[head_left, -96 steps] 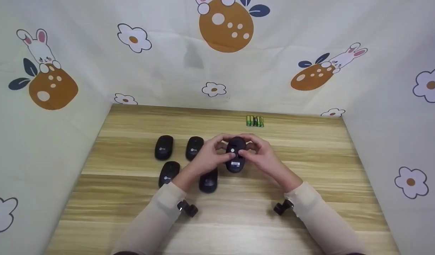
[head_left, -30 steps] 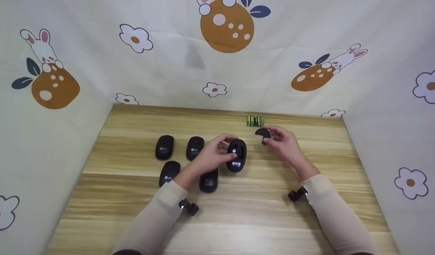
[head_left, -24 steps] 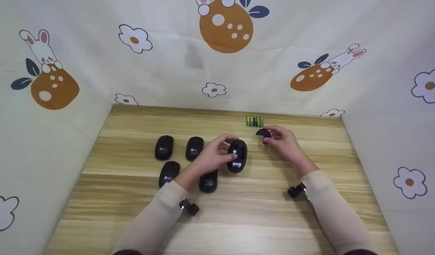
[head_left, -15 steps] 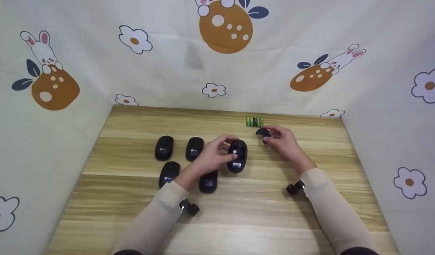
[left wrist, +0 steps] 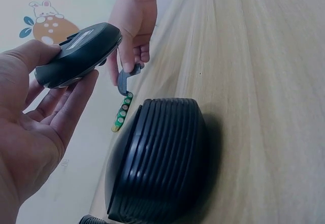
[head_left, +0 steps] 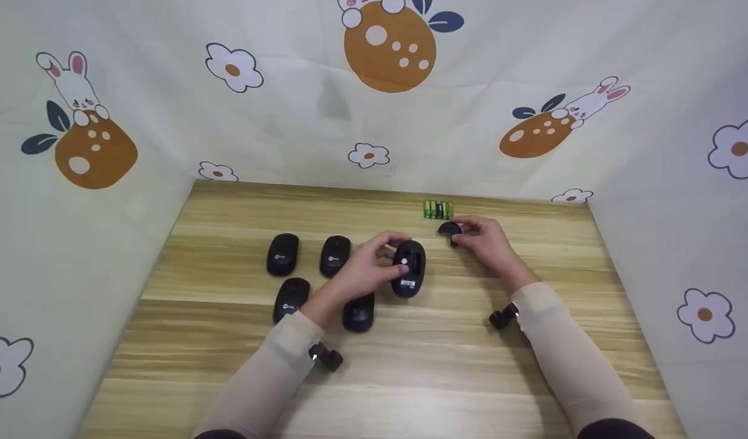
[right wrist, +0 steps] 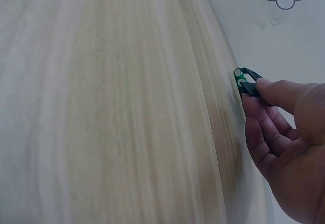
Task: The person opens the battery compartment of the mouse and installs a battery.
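"So, what is all this resting on?"

"Wood-grain tabletop, pale yellow-brown with darker streaks running across it. Creased cream walls close it in at the back and both sides, printed with white flowers, rabbits and orange-brown spotted fruit."

"Take the row of green cylindrical batteries as our landmark, close to the back wall. Where is the rest?"

"In front of the batteries and a little to their left, the upturned black oval plastic mouse is raised off the wood. The left hand grips it, thumb across its underside, fingers curled beneath."

"And the other hand?"

"The right hand, just in front of the batteries and to their right, has thumb and fingers closed in a pinch on a thin, curved black plastic piece with a narrow tab. Whether that piece touches the batteries, I can't tell."

"Any textures?"

"The mouse's underside has a dark open slot, a round white spot and a white label. Well to the front left of the batteries lie four domed black mice, smooth on top; one, close up in the left wrist view, shows parallel ridges."
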{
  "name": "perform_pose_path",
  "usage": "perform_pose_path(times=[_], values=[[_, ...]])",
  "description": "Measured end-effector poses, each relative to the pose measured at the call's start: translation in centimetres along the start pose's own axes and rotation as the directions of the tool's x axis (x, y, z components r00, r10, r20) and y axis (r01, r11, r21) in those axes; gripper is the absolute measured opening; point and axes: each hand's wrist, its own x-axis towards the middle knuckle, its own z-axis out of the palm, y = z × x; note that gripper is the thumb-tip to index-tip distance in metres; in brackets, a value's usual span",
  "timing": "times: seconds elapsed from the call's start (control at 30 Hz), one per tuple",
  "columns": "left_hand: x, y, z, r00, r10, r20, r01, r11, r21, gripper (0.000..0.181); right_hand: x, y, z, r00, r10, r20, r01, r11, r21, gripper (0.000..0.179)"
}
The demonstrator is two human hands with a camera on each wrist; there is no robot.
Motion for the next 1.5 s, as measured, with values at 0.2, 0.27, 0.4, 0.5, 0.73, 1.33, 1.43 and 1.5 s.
perform_pose_path(times=[0.2,0.27,0.4,0.5,0.73,1.33,1.43,1.5], values=[[-0.08,0.05,-0.09,1.000,0.002,0.001,-0.002,1.000,-0.008,0.055,0.31,0.27,0.10,0.999,0.034,0.016,-0.034,0.999,0.031,0.043],[-0.09,0.06,-0.12,1.000,0.003,-0.001,-0.003,1.000,-0.005,0.056,0.34,0.25,0.11,0.999,0.043,0.024,-0.044,0.998,0.048,0.044],[-0.13,0.02,-0.17,1.000,0.006,0.004,-0.006,1.000,0.005,0.056,0.43,0.26,0.11,0.998,0.055,0.029,-0.056,0.997,0.057,0.043],[-0.16,-0.06,-0.21,1.000,0.009,0.006,-0.009,1.000,0.008,0.057,0.55,0.32,0.16,0.998,0.057,0.026,-0.058,0.998,0.025,0.041],[-0.14,-0.02,-0.17,1.000,0.012,0.005,-0.012,1.000,0.008,0.056,0.70,0.30,0.01,0.998,0.067,0.006,-0.065,0.988,-0.143,0.038],[-0.06,-0.01,-0.08,1.000,-0.003,0.006,0.003,1.000,-0.001,0.056,1.00,0.25,-0.40,0.998,0.045,0.043,-0.033,0.972,-0.234,0.036],[-0.04,-0.02,-0.10,1.000,-0.002,0.007,0.002,1.000,0.001,0.056,1.06,0.29,-0.39,0.998,0.049,0.041,-0.038,0.970,-0.240,0.034],[0.00,-0.06,-0.09,1.000,-0.001,0.008,0.000,1.000,0.005,0.056,1.08,0.33,-0.40,0.998,0.053,0.037,-0.042,0.970,-0.241,0.033]])
